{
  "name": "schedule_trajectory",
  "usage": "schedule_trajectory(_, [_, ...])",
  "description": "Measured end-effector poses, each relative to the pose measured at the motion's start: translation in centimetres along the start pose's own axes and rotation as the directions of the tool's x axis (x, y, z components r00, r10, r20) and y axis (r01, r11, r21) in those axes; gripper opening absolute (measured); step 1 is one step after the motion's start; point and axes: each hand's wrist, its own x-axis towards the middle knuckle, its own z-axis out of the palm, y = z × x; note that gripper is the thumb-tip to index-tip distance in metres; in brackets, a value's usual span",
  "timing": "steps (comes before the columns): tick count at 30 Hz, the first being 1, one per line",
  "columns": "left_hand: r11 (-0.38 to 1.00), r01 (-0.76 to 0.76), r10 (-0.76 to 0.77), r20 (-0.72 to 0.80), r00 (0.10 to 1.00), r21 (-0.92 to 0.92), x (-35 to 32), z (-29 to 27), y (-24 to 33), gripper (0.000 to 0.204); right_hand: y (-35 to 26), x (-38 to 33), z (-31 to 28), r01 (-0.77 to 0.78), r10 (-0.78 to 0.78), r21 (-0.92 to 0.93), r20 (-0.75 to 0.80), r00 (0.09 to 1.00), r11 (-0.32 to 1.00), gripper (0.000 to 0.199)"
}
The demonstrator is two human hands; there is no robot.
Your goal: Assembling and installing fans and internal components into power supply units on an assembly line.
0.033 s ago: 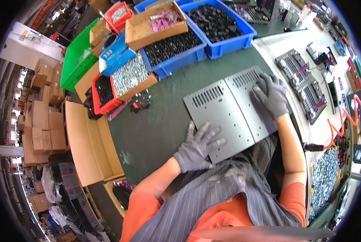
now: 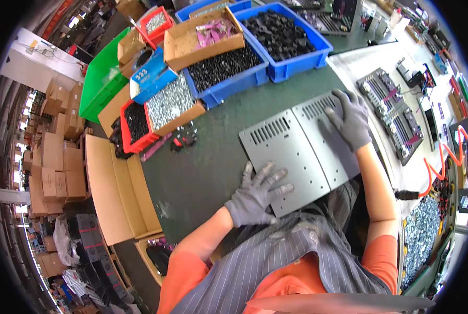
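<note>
Two grey metal plates with vent slots lie side by side on the dark green table (image 2: 202,172). My left hand (image 2: 257,194), in a grey glove, lies flat with its fingers spread on the near corner of the left plate (image 2: 291,149). My right hand (image 2: 350,119), also gloved, rests with fingers apart on the far part of the right plate (image 2: 330,154), near its slotted end. Neither hand grips anything.
Blue bins of black parts (image 2: 283,34), a cardboard box of pink pieces (image 2: 205,36), a box of silver screws (image 2: 170,102) and a red bin (image 2: 134,123) line the far side. Ribbed assemblies (image 2: 388,107) and an orange coiled hose (image 2: 443,157) sit at right.
</note>
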Motion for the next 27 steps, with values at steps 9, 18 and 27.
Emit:
schedule_trajectory(9, [0.978,-0.074,0.037,-0.189,0.981,-0.196,0.0,0.8,-1.7,0.064,-6.3,19.8,4.4,-0.125,0.188,-0.186,0.374,0.908,0.975,0.097])
schedule_trajectory(18, [0.952,-0.029,-0.029,-0.186,0.982,-0.304,-0.2,0.9,-0.8,0.061,-8.5,23.0,7.0,-0.006,0.195,-0.294,0.619,0.761,0.956,0.098])
schedule_trajectory(27, [0.961,-0.041,-0.032,-0.253,0.967,-0.275,-0.3,1.5,-0.8,0.059,-11.0,22.3,7.8,-0.142,0.31,-0.361,0.467,0.828,0.922,0.088])
